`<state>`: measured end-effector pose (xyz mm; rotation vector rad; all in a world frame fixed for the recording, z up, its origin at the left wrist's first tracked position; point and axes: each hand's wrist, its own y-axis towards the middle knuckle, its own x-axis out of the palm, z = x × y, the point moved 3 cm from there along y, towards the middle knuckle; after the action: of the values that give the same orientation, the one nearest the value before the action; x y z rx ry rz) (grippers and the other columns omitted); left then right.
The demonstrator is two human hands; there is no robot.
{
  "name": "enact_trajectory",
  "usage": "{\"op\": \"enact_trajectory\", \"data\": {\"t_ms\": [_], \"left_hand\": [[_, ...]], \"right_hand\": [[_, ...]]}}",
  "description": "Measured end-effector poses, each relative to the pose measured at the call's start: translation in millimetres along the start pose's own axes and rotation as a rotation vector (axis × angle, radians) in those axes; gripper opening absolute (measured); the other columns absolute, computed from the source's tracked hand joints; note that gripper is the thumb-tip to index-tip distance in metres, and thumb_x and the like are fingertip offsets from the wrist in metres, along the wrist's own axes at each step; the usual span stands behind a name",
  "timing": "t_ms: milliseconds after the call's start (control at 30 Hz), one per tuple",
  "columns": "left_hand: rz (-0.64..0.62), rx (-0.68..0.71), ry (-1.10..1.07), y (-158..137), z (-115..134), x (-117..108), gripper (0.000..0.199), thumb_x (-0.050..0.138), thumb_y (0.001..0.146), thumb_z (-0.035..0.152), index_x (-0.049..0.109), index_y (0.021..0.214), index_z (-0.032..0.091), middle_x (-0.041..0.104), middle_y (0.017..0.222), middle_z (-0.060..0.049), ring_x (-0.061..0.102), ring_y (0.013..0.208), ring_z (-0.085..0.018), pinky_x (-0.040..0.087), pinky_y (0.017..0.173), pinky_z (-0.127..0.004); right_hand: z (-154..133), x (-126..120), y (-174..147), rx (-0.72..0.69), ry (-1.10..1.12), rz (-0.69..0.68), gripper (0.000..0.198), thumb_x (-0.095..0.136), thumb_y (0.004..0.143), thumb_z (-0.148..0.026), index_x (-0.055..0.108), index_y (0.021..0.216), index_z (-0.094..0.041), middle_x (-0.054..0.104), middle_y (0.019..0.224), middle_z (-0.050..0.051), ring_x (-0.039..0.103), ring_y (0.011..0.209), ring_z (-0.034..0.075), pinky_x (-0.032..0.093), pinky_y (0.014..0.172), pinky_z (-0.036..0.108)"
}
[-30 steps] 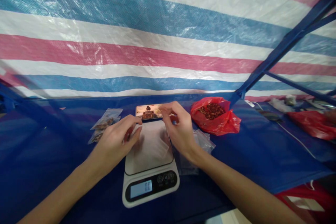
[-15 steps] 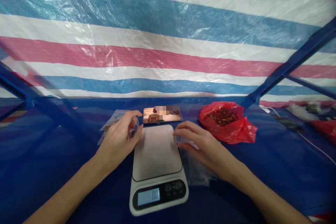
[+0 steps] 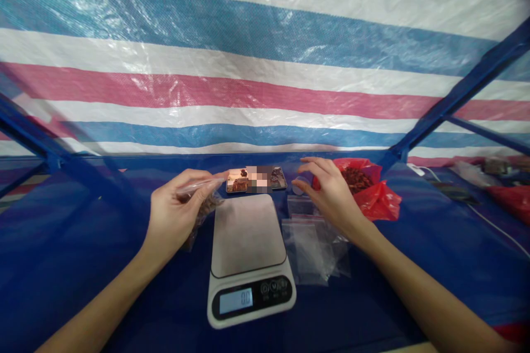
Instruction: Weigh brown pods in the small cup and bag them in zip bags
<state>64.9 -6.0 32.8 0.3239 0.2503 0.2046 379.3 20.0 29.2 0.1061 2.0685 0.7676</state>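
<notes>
My left hand (image 3: 176,209) pinches the top of a small clear zip bag (image 3: 202,198) holding brown bits, left of a white digital scale (image 3: 248,253) whose platform is bare. My right hand (image 3: 329,193) hovers with fingers spread between the scale and a red plastic bag of dark red berries (image 3: 364,187), above a pile of empty clear zip bags (image 3: 312,240). It holds nothing that I can see.
A phone (image 3: 256,179) with a lit screen lies behind the scale. The blue table (image 3: 83,265) is backed by a striped tarp wall (image 3: 248,66) and blue frame bars (image 3: 455,99). A white cable (image 3: 492,223) and more red bags (image 3: 509,196) lie at far right.
My left hand has lifted a filled zip bag up beside the scale. My right hand has risen from the empty bags and moved toward the red bag.
</notes>
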Motion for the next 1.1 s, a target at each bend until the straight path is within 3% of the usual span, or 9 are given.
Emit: {"op": "enact_trajectory", "data": {"t_ms": [100,167,267,400,567,700,867,1000,1100], "left_hand": [[0.049,-0.023,-0.083,-9,9,10,0.028,0.082,0.088,0.047,0.078,0.093,0.020,0.083,0.084,-0.005,0.079,0.073,-0.023,0.063,0.065,-0.032],[0.041,0.030,-0.067,-16,18,21,0.023,0.078,0.092,0.044,0.079,0.090,0.021,0.080,0.075,-0.002,0.075,0.065,-0.019,0.061,0.063,-0.030],[0.000,0.149,-0.047,-25,34,38,0.023,0.072,0.096,0.040,0.078,0.085,0.022,0.080,0.082,-0.003,0.075,0.079,-0.019,0.061,0.074,-0.029],[-0.024,0.053,-0.234,-28,37,50,0.023,0.075,0.094,0.041,0.077,0.083,0.022,0.076,0.083,-0.002,0.070,0.074,-0.017,0.057,0.065,-0.025],[0.092,-0.047,-0.411,-28,23,45,0.024,0.084,0.087,0.041,0.076,0.080,0.020,0.067,0.070,0.003,0.057,0.059,-0.010,0.046,0.052,-0.020],[0.151,-0.060,-0.423,-25,18,38,0.025,0.087,0.083,0.041,0.079,0.090,0.019,0.072,0.078,0.001,0.060,0.063,-0.011,0.047,0.055,-0.020],[0.185,-0.035,-0.360,-25,17,32,0.025,0.086,0.084,0.042,0.078,0.088,0.019,0.071,0.075,0.002,0.059,0.062,-0.011,0.046,0.056,-0.021],[0.222,0.016,-0.247,-27,17,30,0.029,0.082,0.087,0.047,0.075,0.088,0.019,0.069,0.072,0.002,0.059,0.060,-0.011,0.048,0.056,-0.023],[0.221,-0.013,-0.274,-25,14,30,0.032,0.079,0.089,0.050,0.071,0.084,0.019,0.063,0.066,0.004,0.055,0.055,-0.010,0.045,0.052,-0.022]], "right_hand": [[-40,0,-5,0.037,0.311,0.021,0.012,0.066,0.103,-0.032,0.072,0.099,-0.022,0.075,0.102,0.007,0.068,0.098,0.024,0.053,0.091,0.039],[-71,8,-10,0.125,0.538,-0.107,0.015,0.065,0.103,-0.034,0.073,0.106,-0.022,0.075,0.099,0.004,0.067,0.088,0.019,0.053,0.081,0.032],[-108,27,-17,0.194,0.706,-0.363,0.021,0.076,0.095,-0.035,0.076,0.110,-0.020,0.076,0.094,0.002,0.064,0.076,0.016,0.049,0.068,0.027],[-115,46,-23,0.339,0.954,-0.431,0.010,0.076,0.093,-0.029,0.077,0.093,-0.018,0.074,0.078,0.000,0.064,0.068,0.015,0.047,0.063,0.026],[-108,53,-24,0.469,1.248,-0.541,0.034,0.083,0.085,-0.051,0.076,0.083,-0.018,0.077,0.074,0.001,0.068,0.059,0.015,0.053,0.058,0.026],[-110,46,-23,0.468,1.220,-0.738,0.043,0.082,0.085,-0.058,0.080,0.079,-0.015,0.076,0.069,0.003,0.066,0.051,0.012,0.036,0.043,0.019],[-105,37,-22,0.424,1.159,-0.623,0.043,0.079,0.088,-0.059,0.082,0.091,-0.016,0.080,0.077,0.006,0.063,0.052,0.010,0.039,0.042,0.017],[-101,40,-27,0.441,1.126,-0.560,0.045,0.074,0.092,-0.058,0.077,0.081,-0.015,0.079,0.075,0.007,0.066,0.052,0.012,0.036,0.039,0.018],[-104,41,-33,0.424,1.048,-0.514,0.038,0.071,0.097,-0.048,0.073,0.076,-0.017,0.076,0.070,0.004,0.062,0.050,0.011,0.040,0.044,0.021]]}}
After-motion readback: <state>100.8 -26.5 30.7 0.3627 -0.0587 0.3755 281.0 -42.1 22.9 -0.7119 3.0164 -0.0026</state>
